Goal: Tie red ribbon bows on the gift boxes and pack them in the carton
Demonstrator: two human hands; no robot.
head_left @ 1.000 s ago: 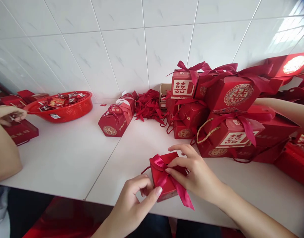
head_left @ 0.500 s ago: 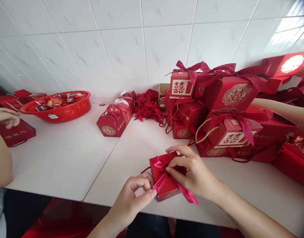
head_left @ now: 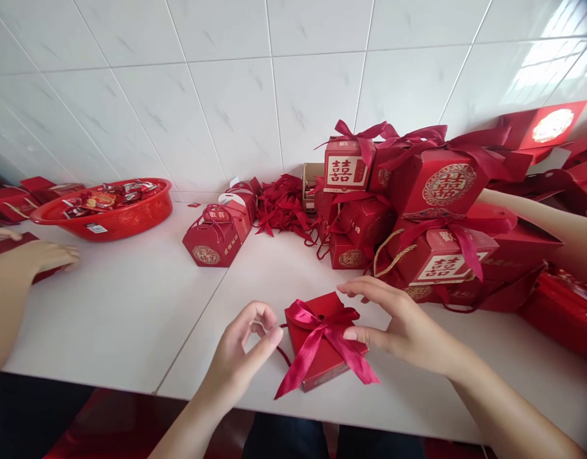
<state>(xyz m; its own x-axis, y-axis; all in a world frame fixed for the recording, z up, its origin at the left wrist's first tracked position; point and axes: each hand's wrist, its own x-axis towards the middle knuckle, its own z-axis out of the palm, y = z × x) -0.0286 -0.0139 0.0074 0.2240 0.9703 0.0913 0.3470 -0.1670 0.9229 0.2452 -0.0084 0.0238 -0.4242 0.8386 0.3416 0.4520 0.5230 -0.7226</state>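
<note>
A red gift box (head_left: 316, 376) lies near the table's front edge. Across its top sits a shiny crimson ribbon bow (head_left: 325, 328) with two tails hanging toward me, and a dark red cord handle (head_left: 284, 354) sticks out on its left. My left hand (head_left: 243, 347) is just left of the box, apart from it, fingers curled with a gap to the thumb and nothing between them. My right hand (head_left: 393, 319) is open at the box's right side, its thumb at the bow's right loop; whether it touches the ribbon I cannot tell.
Red boxes with bows (head_left: 449, 185) are stacked at the right. Behind stand a corded box (head_left: 214, 239) and a heap of red ribbons (head_left: 284, 207). A red basket (head_left: 131, 223) holds wrapped sweets. Other people's arms reach in, with a hand (head_left: 54, 258) at left.
Both my hands have let go of the ribbon. The left has drawn away to the left, the right has opened and shifted right. The person's hand at left has moved rightward.
</note>
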